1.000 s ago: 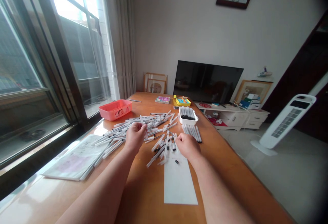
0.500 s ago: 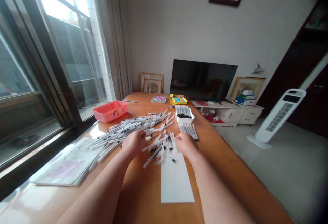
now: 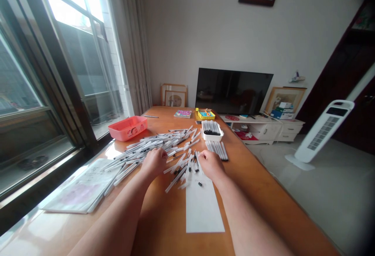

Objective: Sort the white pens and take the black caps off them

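My left hand is closed at the near edge of a big loose pile of pens with clear barrels. Whatever its fingers pinch is hidden from me. Across a short gap, my right hand is also closed, its fingertips over a smaller scatter of clear tubes and black caps. I cannot make out what it grips. One black cap lies alone on a white sheet of paper. Just beyond the right hand, a neat row of pens lies side by side.
Behind the row stands a white box filled with pens. A red plastic basket sits at the left, above a stack of papers. Farther back are a yellow box and a booklet. The table's right edge runs beside my right arm.
The right hand has shifted slightly left, toward the tubes. The left hand stays nearly in place, and the whole view has moved a little.
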The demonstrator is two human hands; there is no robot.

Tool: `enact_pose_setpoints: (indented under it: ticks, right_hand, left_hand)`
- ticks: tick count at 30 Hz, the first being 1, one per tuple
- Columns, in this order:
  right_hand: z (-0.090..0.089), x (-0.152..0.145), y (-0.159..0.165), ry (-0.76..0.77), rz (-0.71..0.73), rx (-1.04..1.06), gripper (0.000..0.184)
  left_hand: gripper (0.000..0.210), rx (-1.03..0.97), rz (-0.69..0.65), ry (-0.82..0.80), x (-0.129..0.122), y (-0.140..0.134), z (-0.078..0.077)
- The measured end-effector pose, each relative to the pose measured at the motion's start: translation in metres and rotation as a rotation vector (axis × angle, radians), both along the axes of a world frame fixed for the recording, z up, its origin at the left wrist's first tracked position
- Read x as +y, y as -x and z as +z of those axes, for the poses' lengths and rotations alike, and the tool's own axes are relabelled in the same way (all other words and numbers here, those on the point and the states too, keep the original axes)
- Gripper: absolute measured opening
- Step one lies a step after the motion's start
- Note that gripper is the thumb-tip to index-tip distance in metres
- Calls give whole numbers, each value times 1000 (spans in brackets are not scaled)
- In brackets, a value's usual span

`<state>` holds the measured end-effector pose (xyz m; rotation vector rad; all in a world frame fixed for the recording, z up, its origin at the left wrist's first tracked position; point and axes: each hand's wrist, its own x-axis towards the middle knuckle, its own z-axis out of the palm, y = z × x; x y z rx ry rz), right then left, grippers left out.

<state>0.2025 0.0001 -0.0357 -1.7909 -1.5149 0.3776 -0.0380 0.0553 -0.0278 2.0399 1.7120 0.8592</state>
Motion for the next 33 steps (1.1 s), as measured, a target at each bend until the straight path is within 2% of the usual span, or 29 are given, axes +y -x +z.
enact_pose_setpoints:
  ticks: [2, 5, 9, 11, 14, 18, 22, 25, 28, 30, 33]
  right_hand:
    - [1, 0, 6, -30, 71, 218, 30]
    - [5, -2, 17, -1, 211, 601, 40]
    - [9, -8, 29, -12, 329, 830, 49]
    - [10, -9, 32, -19, 350, 877, 47]
    - [10, -8, 34, -48, 312, 950, 44]
    - [10, -7, 38, -102, 284, 1044, 42]
    - [14, -8, 40, -114, 290, 1105, 39]
    - [21, -5, 26, -139, 307, 1160, 37]
    - [25, 1, 2, -276, 152, 1235, 34]
    - [22, 4, -6, -326, 73, 1195, 34]
    - [10, 5, 3, -186, 153, 954, 36]
  left_hand:
    - [10, -276, -80, 98, -7, -9, 5]
    - [21, -663, -315, 327, -23, -24, 14]
    - [31, -899, -471, 493, -40, -41, 22]
    - [33, -938, -512, 525, -43, -45, 23]
    - [35, -889, -545, 548, -44, -49, 23]
    - [38, -814, -541, 561, -44, -50, 26]
    - [38, -844, -548, 624, -45, -47, 30]
    - [35, -886, -546, 707, -45, -43, 31]
    - [30, -933, -514, 800, -43, -40, 28]
    - [25, -1009, -475, 827, -42, -41, 24]
    - [15, -1129, -419, 797, -39, -42, 18]
